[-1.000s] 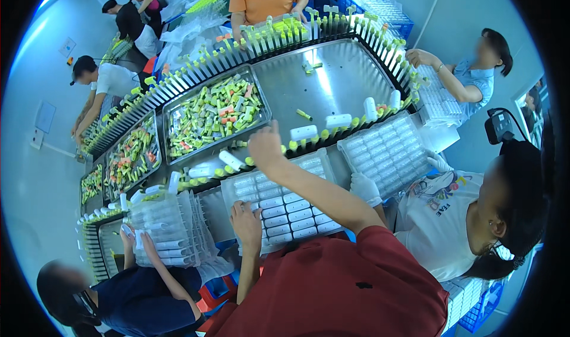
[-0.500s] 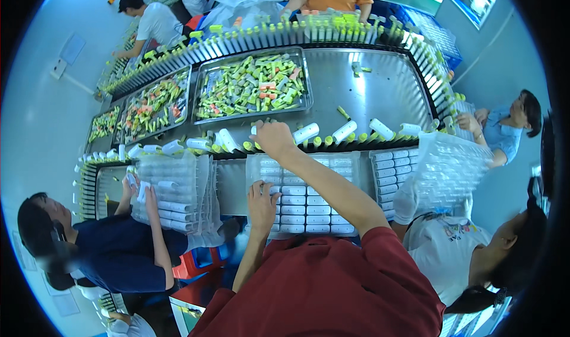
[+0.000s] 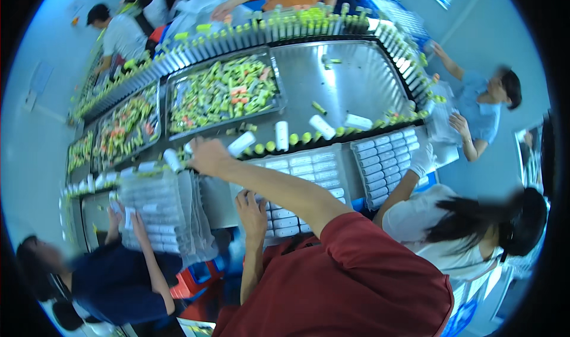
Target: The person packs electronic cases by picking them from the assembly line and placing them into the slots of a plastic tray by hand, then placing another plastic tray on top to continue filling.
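My right arm in a red sleeve crosses over the tray in front of me. Its hand (image 3: 208,156) is closed at the row of green-capped tubes, with a white cylindrical piece (image 3: 189,148) at its fingertips. My left hand (image 3: 252,212) curls at the left edge of the clear plastic tray (image 3: 339,169), its fingertips on a white piece (image 3: 259,198). Rows of white cylindrical pieces lie in this tray, partly behind my forearm. More white pieces, such as one standing upright (image 3: 281,136), rest along the row of green caps (image 3: 306,137).
Beyond the row are metal trays (image 3: 282,97) heaped with green and orange parts, and a bare metal surface (image 3: 371,79). A co-worker's gloved hand (image 3: 423,161) is at another filled tray (image 3: 383,165) on the right. A co-worker at left handles pieces beside stacked clear trays (image 3: 151,188).
My right hand has moved left along the row, and the whole view has shifted. The clear tray sheet held up by the co-worker at right is no longer raised; a filled tray shows there.
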`<state>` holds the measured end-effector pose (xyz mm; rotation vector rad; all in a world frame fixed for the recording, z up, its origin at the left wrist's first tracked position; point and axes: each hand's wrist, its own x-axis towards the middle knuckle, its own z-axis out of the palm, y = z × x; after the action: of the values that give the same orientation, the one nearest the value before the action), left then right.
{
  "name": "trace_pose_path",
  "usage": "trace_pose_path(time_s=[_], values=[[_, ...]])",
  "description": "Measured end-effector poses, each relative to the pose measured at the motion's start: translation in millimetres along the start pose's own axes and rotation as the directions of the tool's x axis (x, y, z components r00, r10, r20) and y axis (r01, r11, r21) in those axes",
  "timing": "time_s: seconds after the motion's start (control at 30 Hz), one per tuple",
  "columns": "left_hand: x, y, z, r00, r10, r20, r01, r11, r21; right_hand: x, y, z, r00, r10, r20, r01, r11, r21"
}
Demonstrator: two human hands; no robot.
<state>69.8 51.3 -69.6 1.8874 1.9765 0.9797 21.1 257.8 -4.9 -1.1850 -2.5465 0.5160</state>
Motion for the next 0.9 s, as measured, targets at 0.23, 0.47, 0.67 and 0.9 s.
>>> trace_pose_path(time_s=[0.23,0.47,0.67,0.9], values=[[66,-200,-224,0.960,0.259,-0.105,-0.114,0.706,0.699,28,-38,43,0.981,-0.100,-0.165,0.054,0.964,-0.262],[-11,-5,15,1.000,0.023,-0.009,-0.023,0.999,-0.049,20,-46,-4,0.950,-0.175,-0.257,0.160,0.984,-0.081],[-21,1,-7,0.940,-0.233,-0.248,0.133,0.923,-0.361,-119,-34,-116,0.954,0.179,-0.240,-0.028,0.851,0.524],[-25,-15,-14,0.937,-0.340,-0.082,0.264,0.841,-0.473,-263,141,-113,0.375,0.652,-0.658,-0.417,0.753,0.509]])
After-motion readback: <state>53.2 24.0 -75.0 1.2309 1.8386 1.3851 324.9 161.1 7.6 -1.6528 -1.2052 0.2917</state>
